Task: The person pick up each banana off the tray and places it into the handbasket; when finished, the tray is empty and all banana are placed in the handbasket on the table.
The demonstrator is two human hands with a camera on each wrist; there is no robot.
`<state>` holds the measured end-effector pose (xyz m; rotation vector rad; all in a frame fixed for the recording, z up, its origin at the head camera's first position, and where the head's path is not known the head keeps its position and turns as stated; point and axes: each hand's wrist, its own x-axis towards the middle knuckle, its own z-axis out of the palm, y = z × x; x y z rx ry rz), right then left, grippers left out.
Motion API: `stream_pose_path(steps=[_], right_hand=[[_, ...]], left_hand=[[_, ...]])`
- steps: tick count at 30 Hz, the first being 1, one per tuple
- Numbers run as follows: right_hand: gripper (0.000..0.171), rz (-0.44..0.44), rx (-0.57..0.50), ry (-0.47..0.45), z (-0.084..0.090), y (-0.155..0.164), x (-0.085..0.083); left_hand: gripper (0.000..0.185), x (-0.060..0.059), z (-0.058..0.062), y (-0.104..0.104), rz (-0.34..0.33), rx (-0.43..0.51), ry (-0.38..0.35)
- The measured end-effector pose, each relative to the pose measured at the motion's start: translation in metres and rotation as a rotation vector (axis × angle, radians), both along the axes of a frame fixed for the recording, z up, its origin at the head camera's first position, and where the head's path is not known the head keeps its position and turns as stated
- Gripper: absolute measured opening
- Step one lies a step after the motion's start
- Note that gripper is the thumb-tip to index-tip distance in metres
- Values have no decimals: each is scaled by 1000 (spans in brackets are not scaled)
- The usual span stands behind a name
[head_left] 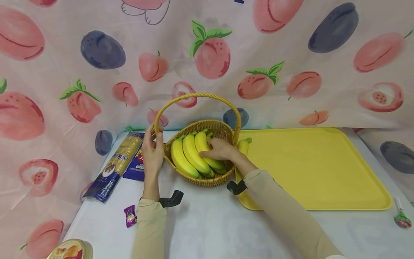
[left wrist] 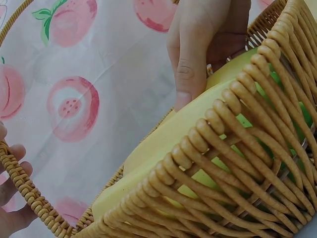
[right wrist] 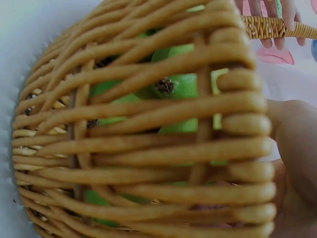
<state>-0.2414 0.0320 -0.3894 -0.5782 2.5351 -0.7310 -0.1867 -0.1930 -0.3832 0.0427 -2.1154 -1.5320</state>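
Note:
A wicker basket point(head_left: 207, 182) with a tall arched handle point(head_left: 200, 95) stands on the table and holds several yellow bananas point(head_left: 181, 158). At the left foot of the handle, my left hand point(head_left: 153, 153) grips it, fingers wrapped behind and thumb in front. My right hand point(head_left: 220, 149) reaches over the basket's right side and grips the rightmost banana point(head_left: 201, 141), its thumb lying along the peel. The left wrist view shows that thumb pressed on a banana point(left wrist: 163, 136) inside the rim. Through the weave in the right wrist view, green banana tips point(right wrist: 181, 87) show.
A yellow tray point(head_left: 317, 169) lies to the right, with another banana point(head_left: 244, 145) at its left edge. Left of the basket are a pasta pack point(head_left: 113, 165) and a blue packet point(head_left: 134, 169). A purple sweet point(head_left: 130, 216), a round tin point(head_left: 69, 250) and a lollipop point(head_left: 402, 218) lie nearer the front.

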Motion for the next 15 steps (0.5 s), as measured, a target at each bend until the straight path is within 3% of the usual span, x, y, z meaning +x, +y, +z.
stream_pose_path(steps=[6, 10, 15], right_hand=[[47, 18, -45, 24, 0, 3, 3], [53, 7, -95, 41, 1, 10, 6], [60, -44, -193, 56, 3, 22, 12]], left_hand=[[34, 1, 0, 0, 11, 6, -17], [33, 3, 4, 1, 11, 14, -36], [36, 12, 22, 10, -5, 10, -50]])
